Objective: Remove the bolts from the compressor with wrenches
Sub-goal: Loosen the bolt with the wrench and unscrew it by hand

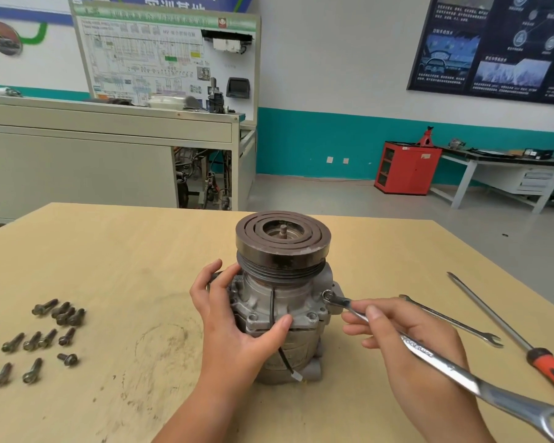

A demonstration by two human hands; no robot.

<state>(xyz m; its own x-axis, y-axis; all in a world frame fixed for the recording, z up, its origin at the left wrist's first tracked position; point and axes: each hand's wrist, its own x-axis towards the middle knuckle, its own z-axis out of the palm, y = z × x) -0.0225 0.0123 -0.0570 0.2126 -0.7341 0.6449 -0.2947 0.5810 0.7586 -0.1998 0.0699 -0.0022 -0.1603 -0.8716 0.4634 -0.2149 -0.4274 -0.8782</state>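
Note:
A grey compressor (285,302) stands upright on the wooden table (125,251), its dark pulley on top. My left hand (231,321) grips the compressor body from the left, thumb across its front flange. My right hand (410,340) holds a long silver combination wrench (445,366), whose ring end sits on a bolt (328,295) at the compressor's right flange. Two more bolts show in the front flange. Several removed bolts (42,337) lie loose at the table's left.
A second, thinner wrench (454,321) and a long screwdriver with a red-and-black handle (506,327) lie on the table to the right. A grey training bench, a red cabinet and a white workbench stand farther back in the room.

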